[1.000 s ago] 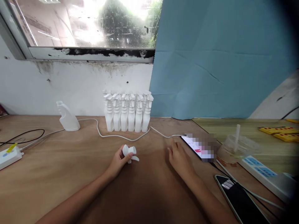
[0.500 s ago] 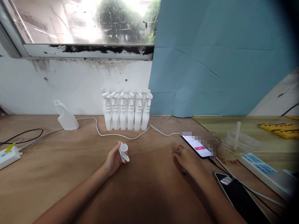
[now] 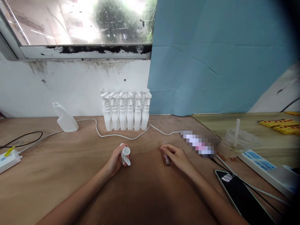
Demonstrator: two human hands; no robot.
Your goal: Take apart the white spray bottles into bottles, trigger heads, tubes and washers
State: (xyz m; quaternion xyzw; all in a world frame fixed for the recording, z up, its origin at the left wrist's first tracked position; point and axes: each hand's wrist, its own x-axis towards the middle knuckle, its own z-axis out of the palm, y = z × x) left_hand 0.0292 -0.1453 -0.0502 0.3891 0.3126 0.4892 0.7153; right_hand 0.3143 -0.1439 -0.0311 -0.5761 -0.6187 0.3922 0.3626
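My left hand is closed around a white spray trigger head, held just above the wooden table. A thin clear tube is pinched in the fingers of my right hand, a little to the right of the trigger head. The two hands are apart. A row of several assembled white spray bottles stands against the wall behind my hands. One white bottle without a head stands at the back left.
A white cable snakes in front of the bottles. A power strip lies at the far left. At the right are a lit phone, a dark phone, a plastic cup with straw, and another power strip.
My right hand left the phone area, picked up the thin tube and moved left toward the trigger head. My left hand turned the trigger head in its grip.
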